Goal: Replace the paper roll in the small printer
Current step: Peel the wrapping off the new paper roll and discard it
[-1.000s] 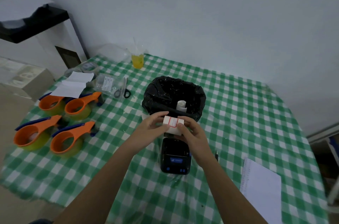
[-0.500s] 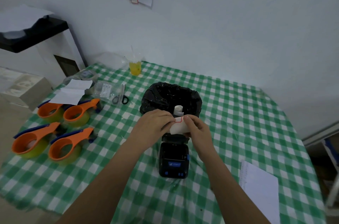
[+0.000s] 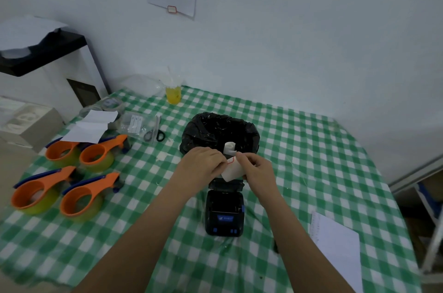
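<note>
Paper roll (image 3: pixel 232 169), white with a red-outlined sticker at its free end, is pinched between both hands above the open small printer (image 3: pixel 224 211). The left hand (image 3: pixel 203 163) grips it from 9 o'clock, the right hand (image 3: pixel 256 166) from 3 o'clock. The step appears to be peeling the sticker: lift one corner cleanly, keeping the roll tightly wound. A lined bin (image 3: pixel 219 133) stands at 12 o'clock; tape dispensers (image 3: pixel 64 180) lie at 9 o'clock on the desk (image 3: pixel 311 148).
</note>
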`<control>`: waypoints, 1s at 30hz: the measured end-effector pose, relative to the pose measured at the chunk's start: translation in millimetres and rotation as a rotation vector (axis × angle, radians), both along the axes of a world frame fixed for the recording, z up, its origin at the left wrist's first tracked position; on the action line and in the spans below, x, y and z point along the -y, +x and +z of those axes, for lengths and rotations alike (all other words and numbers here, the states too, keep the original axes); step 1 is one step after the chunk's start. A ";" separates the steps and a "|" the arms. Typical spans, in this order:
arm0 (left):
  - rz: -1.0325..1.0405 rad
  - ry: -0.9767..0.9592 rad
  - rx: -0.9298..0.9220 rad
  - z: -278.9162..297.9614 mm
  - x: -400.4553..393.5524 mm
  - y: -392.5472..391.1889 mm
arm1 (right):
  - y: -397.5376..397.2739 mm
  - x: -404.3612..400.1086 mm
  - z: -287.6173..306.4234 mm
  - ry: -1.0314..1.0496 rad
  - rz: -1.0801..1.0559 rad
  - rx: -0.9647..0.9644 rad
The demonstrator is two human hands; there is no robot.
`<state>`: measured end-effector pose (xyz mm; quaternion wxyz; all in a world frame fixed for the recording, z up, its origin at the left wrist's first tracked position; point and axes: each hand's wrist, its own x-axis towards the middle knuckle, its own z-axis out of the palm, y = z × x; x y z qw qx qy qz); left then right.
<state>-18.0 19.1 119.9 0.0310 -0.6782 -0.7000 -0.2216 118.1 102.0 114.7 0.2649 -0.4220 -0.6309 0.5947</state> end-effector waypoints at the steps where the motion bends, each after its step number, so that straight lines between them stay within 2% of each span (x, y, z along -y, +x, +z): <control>1: -0.002 0.001 0.014 -0.9 -0.1 0.4 | 0.4 0.2 0.3 -0.004 0.003 -0.001; 11: 0.025 0.044 0.079 -9.3 -2.2 4.4 | 5.4 1.0 -0.9 0.015 -0.001 0.006; 17: 0.106 -0.009 0.313 -12.2 2.1 3.8 | 7.2 1.4 1.7 -0.027 0.007 -0.013; 19: 0.099 -0.041 0.339 -11.5 3.1 1.7 | 7.7 0.9 2.0 -0.034 0.017 -0.010; 25: 0.013 -0.083 0.203 -5.1 4.6 -1.2 | 7.2 -1.4 -2.3 0.055 0.045 0.050; 30: -0.028 -0.044 0.111 1.1 5.1 2.9 | 7.5 -3.2 -0.3 0.070 0.024 0.065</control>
